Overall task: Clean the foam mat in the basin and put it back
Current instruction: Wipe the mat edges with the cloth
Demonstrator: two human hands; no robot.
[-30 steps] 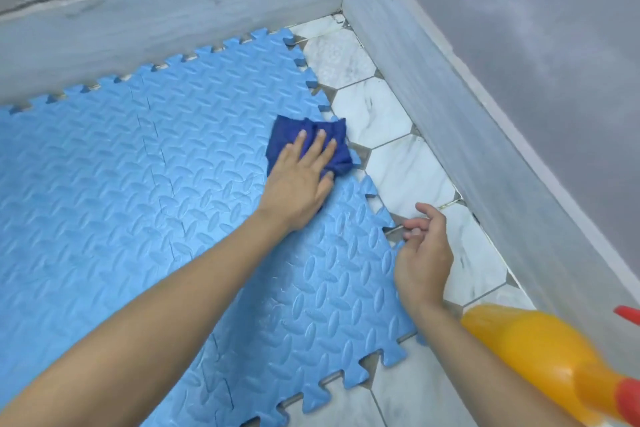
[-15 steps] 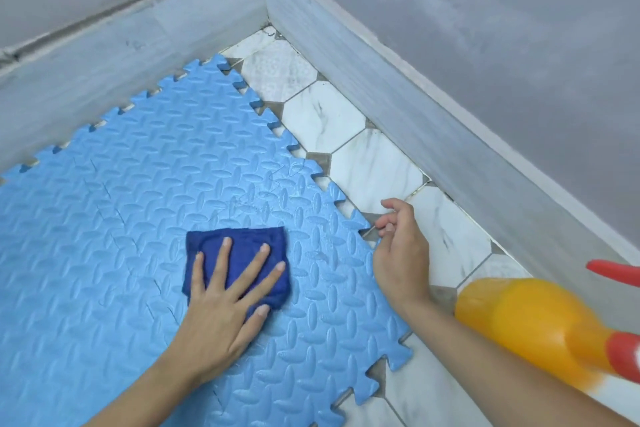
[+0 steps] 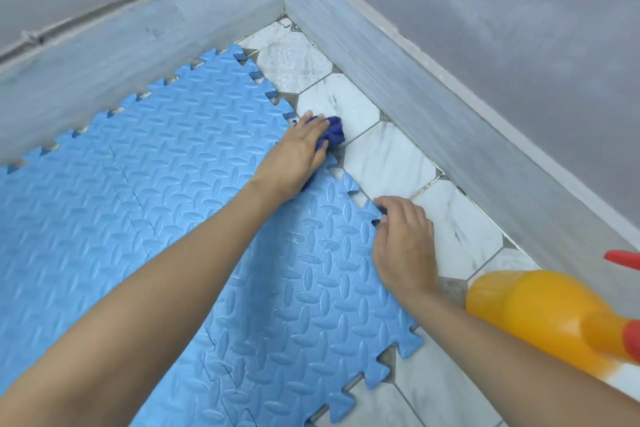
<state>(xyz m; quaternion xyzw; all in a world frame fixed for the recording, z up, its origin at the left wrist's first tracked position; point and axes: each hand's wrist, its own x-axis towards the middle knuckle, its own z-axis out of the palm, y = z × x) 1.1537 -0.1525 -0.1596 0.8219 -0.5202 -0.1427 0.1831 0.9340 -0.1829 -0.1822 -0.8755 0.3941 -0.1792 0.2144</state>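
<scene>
The light-blue foam mat (image 3: 166, 191) with its embossed leaf pattern and jigsaw edges lies flat on the white marble-look hexagon floor tiles (image 3: 388, 163), filling the left and near part of the scene, close against the grey skirting (image 3: 138, 45) on the far side. Your left hand (image 3: 294, 156) reaches across to the mat's right edge and presses a crumpled dark-blue cloth (image 3: 334, 133) down there, the cloth spilling past the edge onto a tile. Your right hand (image 3: 403, 246) sits nearer, fingers curled, pinching one of the mat's jigsaw tabs at the right edge. An orange plastic spray bottle (image 3: 540, 315) with a red trigger lies blurred at near right.
</scene>
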